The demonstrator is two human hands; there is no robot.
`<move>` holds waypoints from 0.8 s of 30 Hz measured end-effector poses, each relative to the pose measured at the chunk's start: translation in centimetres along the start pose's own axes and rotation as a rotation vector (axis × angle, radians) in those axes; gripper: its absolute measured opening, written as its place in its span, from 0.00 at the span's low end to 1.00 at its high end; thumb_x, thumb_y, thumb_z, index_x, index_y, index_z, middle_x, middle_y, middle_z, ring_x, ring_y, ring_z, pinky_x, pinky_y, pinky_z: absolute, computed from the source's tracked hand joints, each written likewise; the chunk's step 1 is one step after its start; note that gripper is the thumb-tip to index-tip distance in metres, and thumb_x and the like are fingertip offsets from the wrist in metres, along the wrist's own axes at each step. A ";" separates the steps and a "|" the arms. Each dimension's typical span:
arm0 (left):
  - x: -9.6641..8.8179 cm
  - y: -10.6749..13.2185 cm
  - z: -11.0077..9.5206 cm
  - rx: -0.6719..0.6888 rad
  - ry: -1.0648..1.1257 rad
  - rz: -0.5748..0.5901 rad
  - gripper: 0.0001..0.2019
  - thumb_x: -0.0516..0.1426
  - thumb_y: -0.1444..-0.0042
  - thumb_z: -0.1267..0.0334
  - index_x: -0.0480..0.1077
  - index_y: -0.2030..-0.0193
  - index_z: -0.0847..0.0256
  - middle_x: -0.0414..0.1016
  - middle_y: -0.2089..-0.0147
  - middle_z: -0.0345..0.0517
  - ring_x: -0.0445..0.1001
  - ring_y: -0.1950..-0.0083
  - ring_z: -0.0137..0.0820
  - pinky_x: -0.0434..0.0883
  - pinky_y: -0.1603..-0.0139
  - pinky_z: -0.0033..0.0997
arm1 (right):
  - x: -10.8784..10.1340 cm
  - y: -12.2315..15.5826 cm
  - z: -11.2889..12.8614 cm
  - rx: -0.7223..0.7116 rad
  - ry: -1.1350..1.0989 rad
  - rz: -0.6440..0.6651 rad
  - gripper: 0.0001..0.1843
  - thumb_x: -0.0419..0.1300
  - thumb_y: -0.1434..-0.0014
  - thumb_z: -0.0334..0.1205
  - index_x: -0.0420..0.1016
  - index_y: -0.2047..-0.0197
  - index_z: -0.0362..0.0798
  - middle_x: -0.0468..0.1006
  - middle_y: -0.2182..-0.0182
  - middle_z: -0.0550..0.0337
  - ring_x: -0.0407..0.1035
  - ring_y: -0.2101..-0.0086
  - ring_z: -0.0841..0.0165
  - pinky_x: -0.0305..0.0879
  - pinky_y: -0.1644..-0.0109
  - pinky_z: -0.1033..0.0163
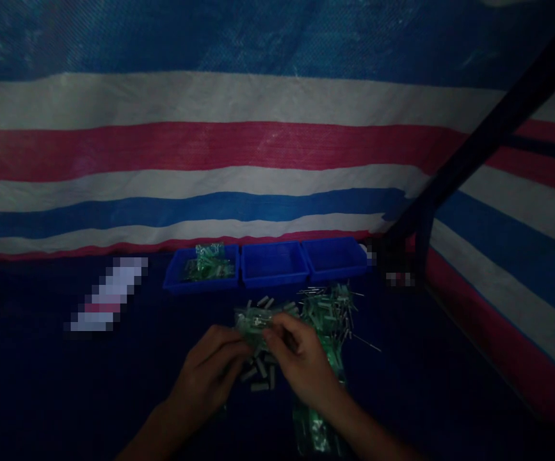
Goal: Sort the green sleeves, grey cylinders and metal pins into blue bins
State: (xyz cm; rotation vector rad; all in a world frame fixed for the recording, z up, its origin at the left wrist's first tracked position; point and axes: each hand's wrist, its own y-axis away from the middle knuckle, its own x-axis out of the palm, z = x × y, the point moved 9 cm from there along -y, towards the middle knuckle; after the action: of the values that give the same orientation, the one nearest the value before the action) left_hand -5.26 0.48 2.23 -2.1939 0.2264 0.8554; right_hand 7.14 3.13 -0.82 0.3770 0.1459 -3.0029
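Between my two hands is a small clear greenish plastic bag (249, 320), with something pale and shiny showing in its upper part. My left hand (212, 363) pinches the bag's left edge. My right hand (302, 360) has thumb and forefinger closed on its right side. Beneath and around the bag lie several short pale grey strips (260, 366), partly covered by my hands. Just right of my right hand is a heap of green pieces with thin metal rods (328, 310). More green plastic bags (318, 429) lie under my right forearm.
Three blue trays stand in a row at the back: the left tray (174, 282) holds filled green bags (207, 264), beside the middle tray (274, 278) and right tray (335, 269). A blurred pale sheet (114, 291) lies left. Striped sheeting (258, 144) and a dark slanted pole (474, 141) enclose the table.
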 end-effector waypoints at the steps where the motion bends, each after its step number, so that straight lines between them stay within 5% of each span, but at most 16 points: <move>1: 0.0 0.0 0.5 -0.074 0.048 0.021 0.07 0.55 0.47 0.72 0.71 0.63 0.59 0.74 0.66 0.44 0.72 0.65 0.28 0.70 0.65 0.25 | 0.0 0.2 0.3 -0.034 0.020 -0.011 0.09 0.52 0.43 0.37 0.68 0.74 0.47 0.59 0.81 0.67 0.58 0.77 0.73 0.56 0.74 0.67; 3: 0.5 0.4 2.5 -0.317 0.202 0.070 0.05 0.54 0.45 0.65 0.71 0.64 0.60 0.74 0.67 0.45 0.72 0.65 0.30 0.70 0.65 0.27 | -0.1 0.6 1.4 -0.161 0.108 -0.028 0.07 0.53 0.43 0.35 0.72 0.68 0.47 0.64 0.78 0.64 0.61 0.75 0.72 0.59 0.71 0.66; 7: 2.3 3.6 6.5 -0.886 0.622 0.067 0.23 0.45 0.42 0.47 0.71 0.63 0.63 0.74 0.69 0.47 0.72 0.68 0.33 0.70 0.68 0.31 | 0.9 2.0 3.0 -0.442 0.306 0.015 0.15 0.51 0.42 0.31 0.71 0.52 0.51 0.70 0.66 0.57 0.65 0.65 0.69 0.65 0.63 0.62; 10: 2.5 5.0 7.6 -1.107 0.701 -0.012 0.22 0.52 0.47 0.45 0.70 0.58 0.63 0.74 0.67 0.46 0.73 0.67 0.33 0.70 0.68 0.30 | 1.8 2.4 3.0 -0.482 0.406 0.072 0.20 0.52 0.43 0.29 0.70 0.49 0.56 0.67 0.60 0.55 0.65 0.60 0.67 0.66 0.58 0.60; 13: 1.6 3.3 6.6 -0.947 0.587 0.028 0.17 0.55 0.47 0.50 0.70 0.60 0.63 0.73 0.69 0.43 0.72 0.68 0.31 0.70 0.69 0.27 | 1.7 2.1 2.6 -0.384 0.401 0.075 0.23 0.52 0.44 0.27 0.68 0.48 0.57 0.63 0.54 0.54 0.62 0.54 0.65 0.64 0.52 0.57; 18: -1.6 0.3 2.0 -0.290 0.004 -0.092 0.07 0.55 0.45 0.65 0.72 0.61 0.59 0.72 0.64 0.44 0.73 0.64 0.29 0.71 0.63 0.26 | 0.8 1.2 2.0 -0.192 0.101 0.051 0.15 0.57 0.47 0.36 0.71 0.54 0.51 0.65 0.56 0.54 0.63 0.54 0.64 0.63 0.50 0.57; 21: -0.7 0.3 -0.6 -0.029 -0.198 -0.096 0.15 0.53 0.45 0.74 0.69 0.52 0.57 0.70 0.58 0.46 0.71 0.58 0.29 0.71 0.58 0.26 | 1.0 0.5 -0.2 0.046 -0.222 0.045 0.13 0.53 0.43 0.47 0.74 0.67 0.49 0.71 0.70 0.59 0.67 0.66 0.69 0.66 0.62 0.62; 24: 0.5 -0.4 -2.1 0.034 -0.237 -0.010 0.18 0.51 0.45 0.77 0.66 0.49 0.58 0.68 0.54 0.50 0.69 0.53 0.31 0.71 0.55 0.30 | 1.2 0.5 -2.2 0.246 -0.435 -0.019 0.16 0.57 0.48 0.52 0.75 0.73 0.47 0.72 0.76 0.61 0.66 0.72 0.70 0.64 0.68 0.65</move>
State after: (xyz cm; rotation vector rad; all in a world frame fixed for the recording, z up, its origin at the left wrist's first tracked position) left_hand -3.64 -0.68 3.22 -2.0385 0.1133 1.0874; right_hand 6.53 2.73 -3.26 -0.2640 -0.2602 -3.0393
